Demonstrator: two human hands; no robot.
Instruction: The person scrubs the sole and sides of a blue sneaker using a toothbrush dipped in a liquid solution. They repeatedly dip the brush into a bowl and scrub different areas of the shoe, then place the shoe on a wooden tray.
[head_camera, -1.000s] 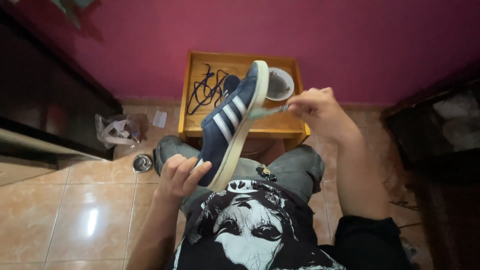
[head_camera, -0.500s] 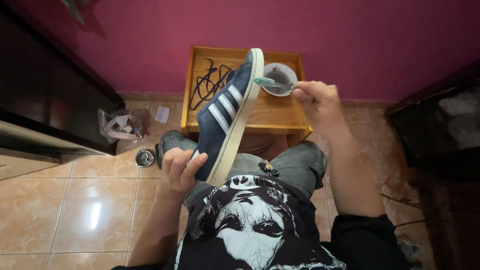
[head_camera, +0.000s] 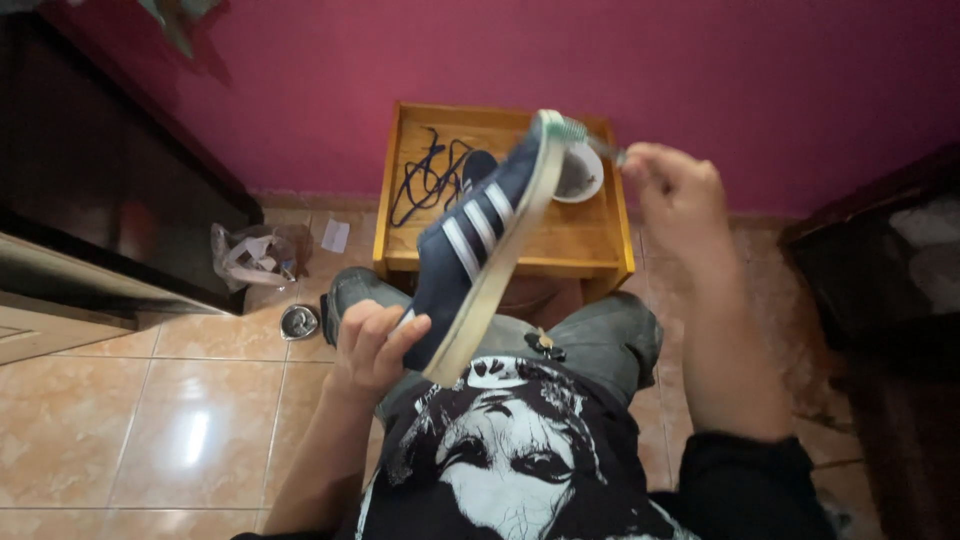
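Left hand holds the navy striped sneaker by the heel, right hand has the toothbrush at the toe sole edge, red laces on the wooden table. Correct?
No, the laces are black, as the head view shows. The rest stands: left hand, sneaker, right hand, toothbrush, wooden table.

Toothbrush (head_camera: 585, 135) against raised sneaker (head_camera: 478, 240) toe

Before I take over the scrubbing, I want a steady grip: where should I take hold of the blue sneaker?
Probably grip the blue sneaker at its heel end, coming from below on the left, as the left hand does. It tilts toe-up, so the heel sits lowest, and the right hand works the toothbrush at the toe.
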